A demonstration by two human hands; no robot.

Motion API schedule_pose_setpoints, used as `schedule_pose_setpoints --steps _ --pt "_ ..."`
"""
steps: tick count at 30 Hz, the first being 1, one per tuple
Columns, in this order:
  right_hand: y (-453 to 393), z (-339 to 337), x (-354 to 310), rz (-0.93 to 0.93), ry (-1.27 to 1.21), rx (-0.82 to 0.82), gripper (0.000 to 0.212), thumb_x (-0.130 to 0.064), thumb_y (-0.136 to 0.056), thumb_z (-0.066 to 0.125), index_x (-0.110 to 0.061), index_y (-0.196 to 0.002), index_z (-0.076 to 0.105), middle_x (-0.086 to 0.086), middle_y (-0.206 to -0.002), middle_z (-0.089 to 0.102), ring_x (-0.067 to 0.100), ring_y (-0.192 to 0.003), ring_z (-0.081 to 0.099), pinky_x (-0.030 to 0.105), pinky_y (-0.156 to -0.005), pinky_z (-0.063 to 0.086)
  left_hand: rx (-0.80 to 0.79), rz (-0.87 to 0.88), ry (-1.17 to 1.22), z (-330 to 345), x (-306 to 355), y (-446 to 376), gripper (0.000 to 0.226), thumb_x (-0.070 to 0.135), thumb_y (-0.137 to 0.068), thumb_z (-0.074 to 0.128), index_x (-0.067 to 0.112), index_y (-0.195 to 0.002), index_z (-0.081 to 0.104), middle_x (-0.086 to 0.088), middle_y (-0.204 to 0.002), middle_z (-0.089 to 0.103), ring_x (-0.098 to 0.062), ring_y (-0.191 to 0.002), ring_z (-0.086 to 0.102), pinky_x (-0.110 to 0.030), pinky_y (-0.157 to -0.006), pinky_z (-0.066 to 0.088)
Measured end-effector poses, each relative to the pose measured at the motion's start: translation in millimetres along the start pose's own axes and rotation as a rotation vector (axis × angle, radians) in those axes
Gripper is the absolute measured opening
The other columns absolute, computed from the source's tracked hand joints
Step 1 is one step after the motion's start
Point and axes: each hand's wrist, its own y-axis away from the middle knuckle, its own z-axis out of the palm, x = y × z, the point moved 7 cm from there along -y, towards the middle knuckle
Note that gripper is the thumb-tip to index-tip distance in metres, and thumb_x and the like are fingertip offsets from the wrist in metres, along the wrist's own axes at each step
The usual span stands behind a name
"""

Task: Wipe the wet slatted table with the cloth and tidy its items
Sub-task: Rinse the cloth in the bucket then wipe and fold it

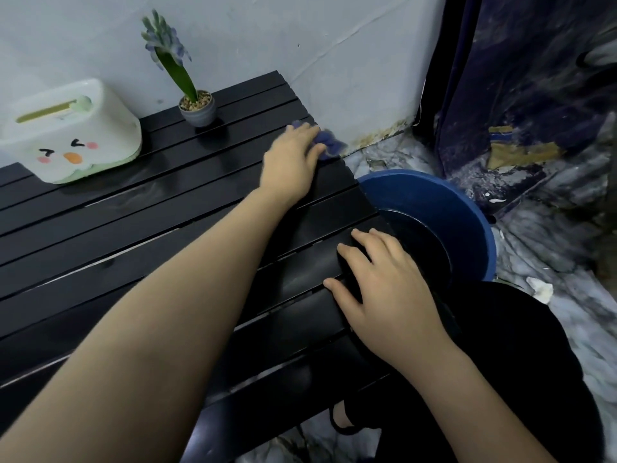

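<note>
The black slatted table [140,228] fills the left and middle of the view, its slats glossy. My left hand [290,158] reaches across to the table's far right corner and presses down on a blue cloth [329,143], which sticks out past my fingers at the edge. My right hand [384,292] lies flat with fingers spread on the near right end of the table, holding nothing. A white tissue box with a cartoon face [70,135] stands at the back left. Beside it stands a small grey pot with a purple-flowered plant [197,110].
A blue bucket [467,208] stands on the marble-patterned floor right against the table's right end. A pale wall runs behind the table. A dark patterned panel [521,95] rises at the right. My dark-clothed knee [507,362] is at the lower right.
</note>
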Motion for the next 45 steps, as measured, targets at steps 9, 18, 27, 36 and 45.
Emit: schedule_pose_setpoints --steps 9,18,27,36,45 --pt "5 1 1 -0.033 -0.007 0.040 0.050 -0.042 -0.094 0.056 -0.011 -0.133 0.058 0.010 -0.142 0.051 0.030 -0.138 0.038 0.046 -0.110 0.037 -0.329 0.108 0.535 18 77 32 0.029 0.015 -0.102 0.054 0.007 -0.127 0.067 -0.002 -0.116 0.074 -0.008 -0.108 0.066 -0.018 -0.095 0.049" --pt "7 1 -26 -0.108 0.033 0.015 0.050 -0.041 -0.094 0.056 -0.011 -0.133 0.058 0.013 -0.142 0.050 0.032 -0.136 0.039 0.045 -0.108 0.037 -0.319 -0.392 1.381 -65 32 90 0.044 0.022 -0.107 0.040 -0.005 -0.139 0.050 -0.023 -0.142 0.053 -0.027 -0.122 0.056 -0.034 -0.113 0.039" --pt "24 28 -156 -0.426 -0.053 -0.033 0.042 -0.039 -0.095 0.057 -0.011 -0.126 0.061 0.010 -0.135 0.056 0.027 -0.129 0.047 0.040 -0.103 0.040 0.204 -0.457 1.386 -204 -91 271 0.045 0.025 -0.105 0.043 0.000 -0.143 0.048 -0.013 -0.145 0.054 -0.026 -0.137 0.050 -0.042 -0.117 0.037" --pt "45 69 -234 -0.598 -0.030 -0.125 0.039 -0.039 -0.095 0.057 -0.012 -0.124 0.063 0.008 -0.133 0.057 0.026 -0.127 0.047 0.039 -0.102 0.038 0.325 -0.461 0.118 -211 -129 406 0.044 0.019 -0.095 0.065 0.019 -0.138 0.058 -0.001 -0.141 0.058 -0.012 -0.137 0.048 -0.040 -0.116 0.038" --pt "46 83 -239 -0.582 0.032 -0.151 0.039 -0.039 -0.095 0.055 -0.014 -0.124 0.063 0.007 -0.132 0.057 0.026 -0.124 0.048 0.040 -0.099 0.039 0.482 -0.882 -0.030 -227 -148 450 0.066 0.069 -0.078 0.061 0.022 -0.124 0.061 0.003 -0.122 0.062 -0.022 -0.119 0.055 -0.046 -0.103 0.043"
